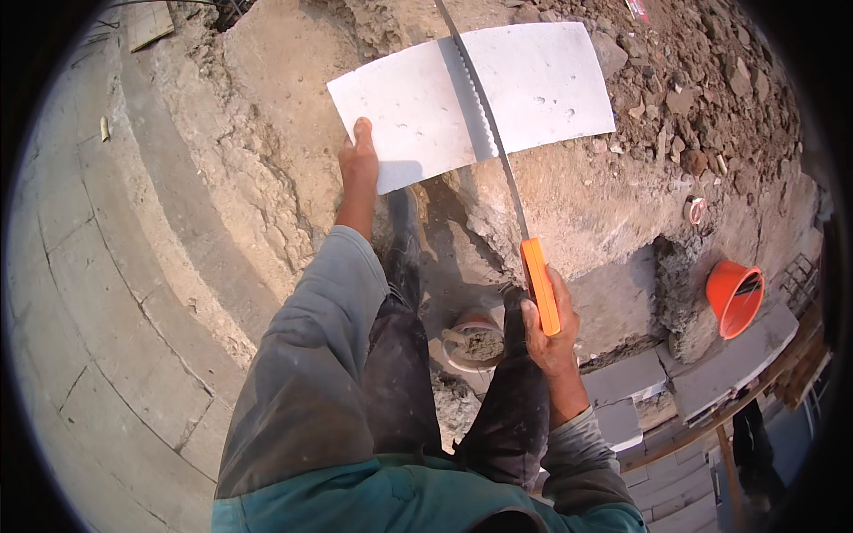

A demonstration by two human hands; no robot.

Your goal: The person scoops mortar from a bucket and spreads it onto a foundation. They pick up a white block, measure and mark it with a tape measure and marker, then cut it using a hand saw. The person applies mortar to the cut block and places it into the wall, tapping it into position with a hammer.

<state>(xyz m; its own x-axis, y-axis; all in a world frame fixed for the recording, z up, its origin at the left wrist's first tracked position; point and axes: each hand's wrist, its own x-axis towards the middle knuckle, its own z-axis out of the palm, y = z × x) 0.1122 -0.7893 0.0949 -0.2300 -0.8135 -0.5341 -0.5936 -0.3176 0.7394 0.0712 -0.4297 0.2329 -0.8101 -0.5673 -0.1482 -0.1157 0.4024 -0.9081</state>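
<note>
A large white lightweight block lies across rough ground in front of me. My left hand grips its near left edge, the thumb laid on top and the other fingers hidden beneath. My right hand is closed around the orange handle of a hand saw. The long toothed blade stretches over the middle of the block, and its shadow falls on the white face to the left. I cannot tell whether the blade touches the block.
Between my legs stands a bucket with grey mortar-like material inside. An orange bucket with something dark in it sits at the right. Broken earth and stones cover the far right. Paving slabs run along the left; pale blocks lie at lower right.
</note>
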